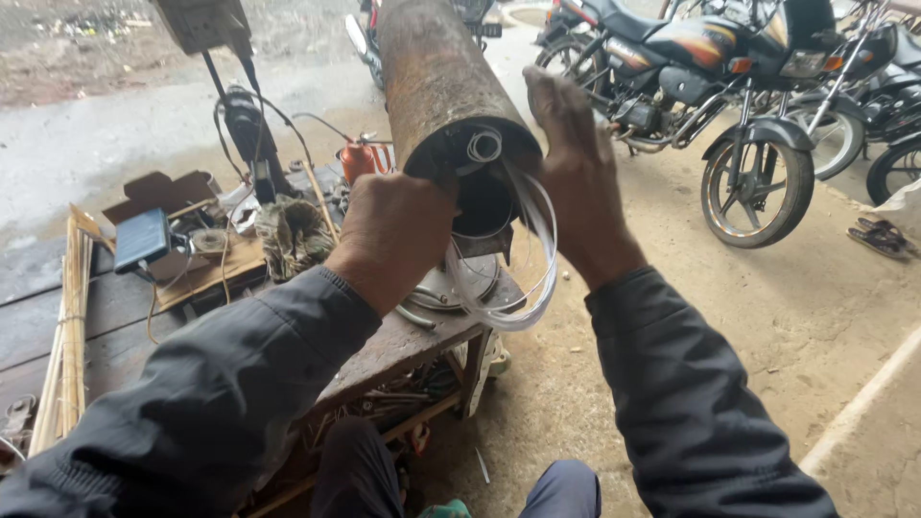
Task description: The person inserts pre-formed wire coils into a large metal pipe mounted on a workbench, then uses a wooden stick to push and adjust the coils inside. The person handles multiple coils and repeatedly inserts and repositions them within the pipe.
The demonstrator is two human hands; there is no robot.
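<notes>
— Rusty steel all over that cylinder (436, 77), and it's only propped with its open end toward the person. What's holding it?

— Two bare hands, by the look of it. The left hand (395, 235) is curled over the lower rim of the mouth, fingers closed on the edge or on the strips there; I can't tell which. The right hand (576, 173) lies flat against the right side of the shell, fingers together and stretched upward, not wrapped round anything.

— And the white loops?

— Thin white strips (518, 259) spill out of the mouth, hang down in a bundle between the two wrists, and curl again at the top of the opening. They droop over a round metal plate (451, 288) on the corner of the wooden surface (384, 350).

— So what could go wrong?

— My guess: the tube is heavy and tilted, with just a flat palm steadying one side. If it rolls right, it leaves the corner and drops toward the knees below. The rim looks rough too, so bare fingers could get cut, and the strips could snag or kink on it.

— Anything behind to worry about?

— A heap of clutter on the surface: a dark blue box (142, 240), a rag bundle (293, 235), an orange can (358, 158). Farther off, parked motorcycles (758, 125) stand on the dirt floor, well apart from the tube.
</notes>
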